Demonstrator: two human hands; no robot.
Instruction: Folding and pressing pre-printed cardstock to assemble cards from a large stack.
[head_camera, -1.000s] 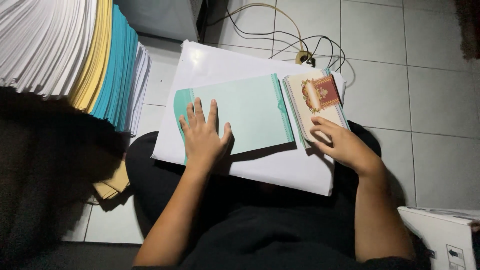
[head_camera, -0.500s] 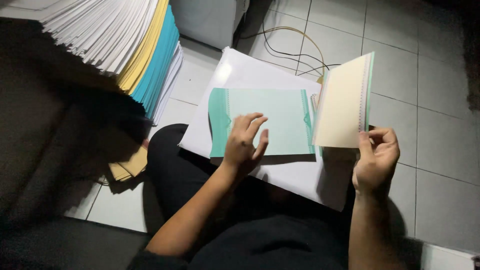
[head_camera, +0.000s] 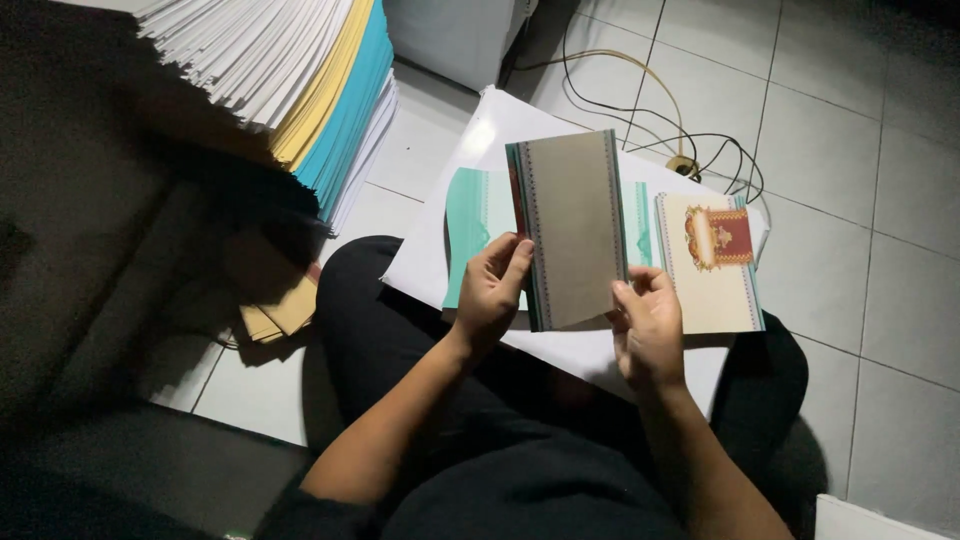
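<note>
left hand (head_camera: 492, 290) + right hand (head_camera: 648, 325) both gripping folded card (head_camera: 568, 228), raised | over teal sheet (head_camera: 468, 225) | printed card (head_camera: 710, 262) alongside

A large white board (head_camera: 470, 215) rests across the seated person's lap, above a pale tiled floor (head_camera: 850, 130). Flat on the board lie a teal card (head_camera: 470, 225) at its left and a cream card with a red-and-gold emblem (head_camera: 712, 265) at its right. On the floor lie dark cables (head_camera: 700, 140), and yellowish sheets (head_camera: 285, 315) beneath a tall paper stack (head_camera: 300, 70)
</note>
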